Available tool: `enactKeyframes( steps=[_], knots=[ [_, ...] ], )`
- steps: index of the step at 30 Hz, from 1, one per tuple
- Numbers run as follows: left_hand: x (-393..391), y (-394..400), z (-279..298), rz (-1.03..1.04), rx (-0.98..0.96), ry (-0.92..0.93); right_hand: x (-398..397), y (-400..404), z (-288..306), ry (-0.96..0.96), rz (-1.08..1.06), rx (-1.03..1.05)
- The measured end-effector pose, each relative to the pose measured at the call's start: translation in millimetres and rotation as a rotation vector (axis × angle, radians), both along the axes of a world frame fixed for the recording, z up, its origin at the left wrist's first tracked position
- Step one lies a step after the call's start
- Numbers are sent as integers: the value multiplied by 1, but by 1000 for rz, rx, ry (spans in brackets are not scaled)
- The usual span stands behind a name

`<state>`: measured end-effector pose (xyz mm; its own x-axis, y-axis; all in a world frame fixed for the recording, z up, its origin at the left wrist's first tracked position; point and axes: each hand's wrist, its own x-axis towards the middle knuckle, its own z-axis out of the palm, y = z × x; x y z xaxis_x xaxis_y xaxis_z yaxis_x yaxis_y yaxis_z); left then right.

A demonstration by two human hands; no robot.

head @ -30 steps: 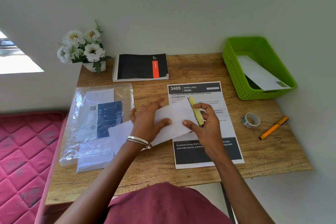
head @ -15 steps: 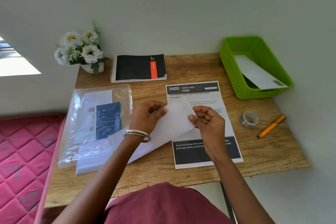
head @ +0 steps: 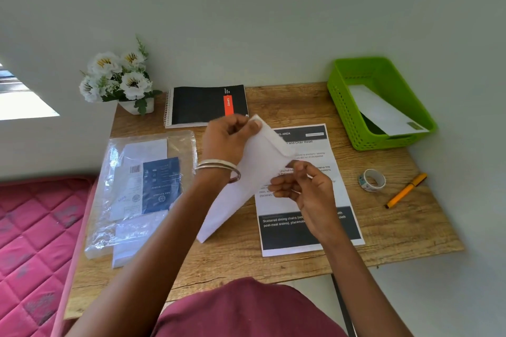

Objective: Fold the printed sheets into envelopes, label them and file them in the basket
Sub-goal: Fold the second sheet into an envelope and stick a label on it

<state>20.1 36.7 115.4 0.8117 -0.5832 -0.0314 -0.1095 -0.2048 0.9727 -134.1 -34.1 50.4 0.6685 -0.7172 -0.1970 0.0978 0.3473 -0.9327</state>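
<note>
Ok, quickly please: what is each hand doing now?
Left hand: closed, pinching the top end of the white envelope.
Right hand: closed, pinching the envelope's right edge.

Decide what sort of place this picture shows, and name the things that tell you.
Probably a small desk in a bedroom at home, used for paperwork: a wooden desk against a plain wall, a pink quilted mattress beside it, and a spiral notebook and flower pot at the back.

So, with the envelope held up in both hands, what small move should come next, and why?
Probably open the envelope mouth and bring it down to the printed sheet. The left hand pinches its top end, the right hand its edge, and it hangs tilted above the desk; the sheet lies flat, unfolded.
</note>
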Motion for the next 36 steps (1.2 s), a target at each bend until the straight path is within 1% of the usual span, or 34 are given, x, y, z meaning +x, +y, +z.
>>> enactKeyframes(
  steps=[4, 9, 12, 14, 16, 18, 20, 23, 25, 26, 28, 31, 34, 36],
  knots=[
    [17, 1, 22, 79, -202, 198, -3, -2, -10, 145, 66, 35],
    [30, -5, 33, 159, -547, 468, 5, -3, -7, 218, 158, 110],
    [32, -3, 33, 121, -725, 602, 8, -11, -3, 230, 185, 198],
    [35, 3, 29, 79, -792, 646, 7, -19, 3, 216, 184, 275],
    [38, 10, 21, 52, -816, 661, 6, -26, 8, 152, 141, 354],
    [39, 19, 13, 60, -777, 672, 3, -36, 9, 128, 38, 341],
    [41, 28, 4, 89, -681, 658, -2, -49, 7, 116, -79, 284],
    [42, 42, -11, 156, -460, 629, -11, -67, -1, 147, -199, 139],
    [42, 50, -23, 170, -239, 607, -16, -75, -8, 172, -240, 1],
    [42, 53, -30, 157, -113, 579, -17, -78, -10, 186, -250, -72],
    [39, 57, -44, 159, 55, 577, -19, -82, -15, 217, -250, -215],
    [33, 59, -58, 194, 172, 598, -19, -82, -21, 280, -230, -355],
    [29, 58, -74, 139, 268, 485, -19, -81, -29, 356, -184, -475],
    [25, 58, -83, 102, 385, 317, -18, -82, -37, 396, -134, -524]
  ],
)
